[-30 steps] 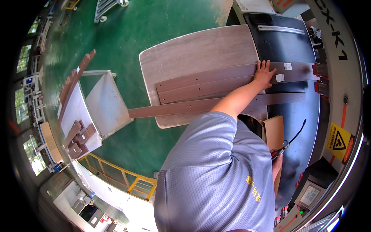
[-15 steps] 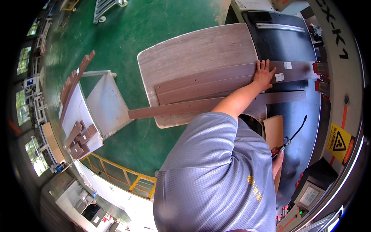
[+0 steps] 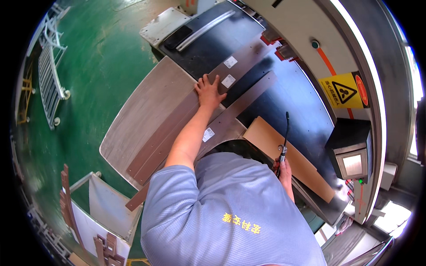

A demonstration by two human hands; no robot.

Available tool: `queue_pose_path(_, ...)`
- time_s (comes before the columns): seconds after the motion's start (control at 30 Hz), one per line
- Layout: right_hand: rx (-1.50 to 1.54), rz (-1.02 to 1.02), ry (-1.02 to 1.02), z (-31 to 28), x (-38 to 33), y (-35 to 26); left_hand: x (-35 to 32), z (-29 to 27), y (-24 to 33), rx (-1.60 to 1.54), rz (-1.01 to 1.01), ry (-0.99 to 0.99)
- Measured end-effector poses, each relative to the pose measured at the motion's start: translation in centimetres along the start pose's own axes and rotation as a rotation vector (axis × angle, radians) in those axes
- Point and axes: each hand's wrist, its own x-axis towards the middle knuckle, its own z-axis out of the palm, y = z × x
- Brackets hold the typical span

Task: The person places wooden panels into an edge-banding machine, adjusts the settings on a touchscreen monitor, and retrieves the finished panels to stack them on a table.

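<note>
The left hand (image 3: pixel 209 91) lies spread flat, palm down, on a long brown strip (image 3: pixel 195 113) that runs from the grey board (image 3: pixel 142 119) under the forearm onto the black machine worktop (image 3: pixel 230 53) just ahead — the strip looks only partly fed on. The right hand (image 3: pixel 284 170) is closed round a slim black tool (image 3: pixel 284 142) near the cardboard sheet (image 3: pixel 288 155). A second strip (image 3: pixel 248 99) lies between the hands, so most feeding seems left.

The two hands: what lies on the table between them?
In the head view, between the left hand and the right hand lies one long brown strip with a white label.
</note>
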Motion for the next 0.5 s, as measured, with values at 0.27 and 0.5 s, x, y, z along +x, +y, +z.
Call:
queue_pose_path(0.27, -0.042, -0.010, 0.011, 0.3, 0.6, 2.9, 0.5, 0.9, 0.7, 0.025, 0.017, 0.045)
queue_pose_path(0.5, -0.118, 0.014, 0.016, 0.8, 0.8, 2.1, 0.3, 1.1, 1.8, 0.069, -0.004, 0.032)
